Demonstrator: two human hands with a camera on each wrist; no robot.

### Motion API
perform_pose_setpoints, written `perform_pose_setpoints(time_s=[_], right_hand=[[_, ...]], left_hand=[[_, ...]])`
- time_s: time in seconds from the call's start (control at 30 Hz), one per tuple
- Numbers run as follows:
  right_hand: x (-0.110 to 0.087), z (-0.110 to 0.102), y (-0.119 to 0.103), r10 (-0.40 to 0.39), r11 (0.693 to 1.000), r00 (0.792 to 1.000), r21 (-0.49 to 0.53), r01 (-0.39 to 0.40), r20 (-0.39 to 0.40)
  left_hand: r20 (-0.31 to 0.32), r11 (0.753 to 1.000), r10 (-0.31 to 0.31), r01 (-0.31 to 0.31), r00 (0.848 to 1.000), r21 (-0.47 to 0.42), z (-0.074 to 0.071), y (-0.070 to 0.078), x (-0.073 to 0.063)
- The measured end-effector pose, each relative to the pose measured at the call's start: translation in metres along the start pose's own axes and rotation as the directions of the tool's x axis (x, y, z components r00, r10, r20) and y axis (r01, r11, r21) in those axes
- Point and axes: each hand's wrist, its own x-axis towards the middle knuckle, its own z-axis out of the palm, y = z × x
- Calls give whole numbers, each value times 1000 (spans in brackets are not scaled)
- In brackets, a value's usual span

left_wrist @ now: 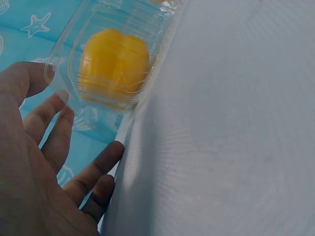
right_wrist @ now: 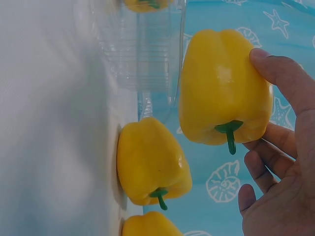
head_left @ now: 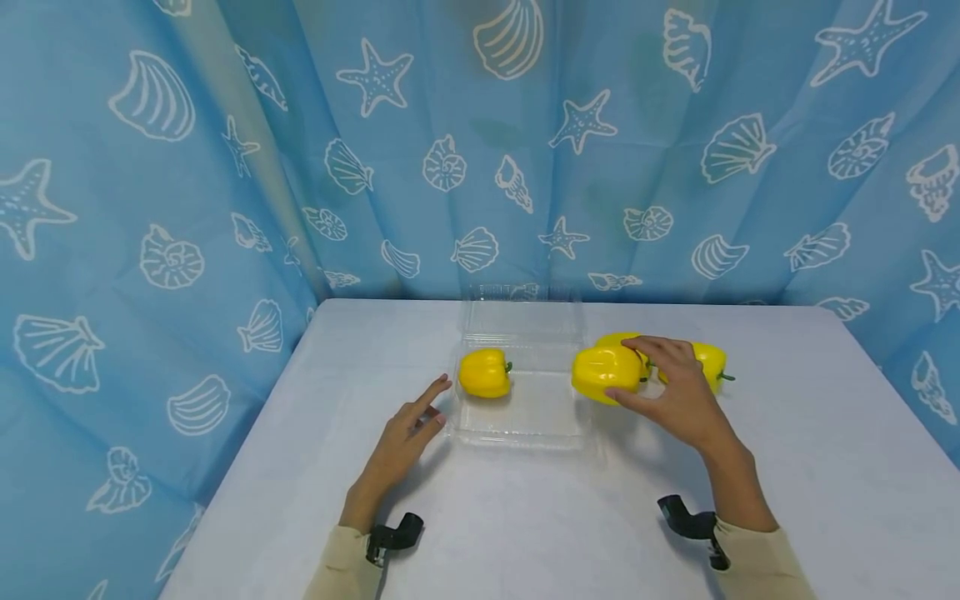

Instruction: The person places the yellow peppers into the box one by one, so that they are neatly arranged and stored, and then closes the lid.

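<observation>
A yellow bell pepper [right_wrist: 224, 88] with a green stem is held up between the thumb and fingers of my right hand [head_left: 678, 390], close to the right side of a clear plastic clamshell box [head_left: 525, 437]. Inside that box, toward its left side, lies another yellow bell pepper [head_left: 483, 373]. My left hand [head_left: 401, 437] is at the box's left edge, fingers spread, with fingertips right at the clear wall in the left wrist view. Its fingers hold nothing. The box's lid [head_left: 521, 318] stands open toward the back.
Two more yellow bell peppers, one nearer the box [right_wrist: 152, 162] and one farther right [head_left: 708, 362], lie on the white table [head_left: 300, 467] behind my right hand. A blue curtain [head_left: 420, 167] with white shells and starfish hangs along the table's back and sides.
</observation>
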Motion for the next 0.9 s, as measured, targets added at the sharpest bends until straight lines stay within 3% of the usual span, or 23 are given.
perform_pose_setpoints(time_s=[0.63, 0.9], right_hand=[[13, 18, -13, 15, 999, 999, 39, -17, 33], [19, 25, -16, -15, 999, 999, 49, 13, 31]], left_hand=[[12, 1000, -5, 5, 1000, -26, 1, -3, 2], [5, 1000, -1, 2, 1000, -17, 0, -5, 1]])
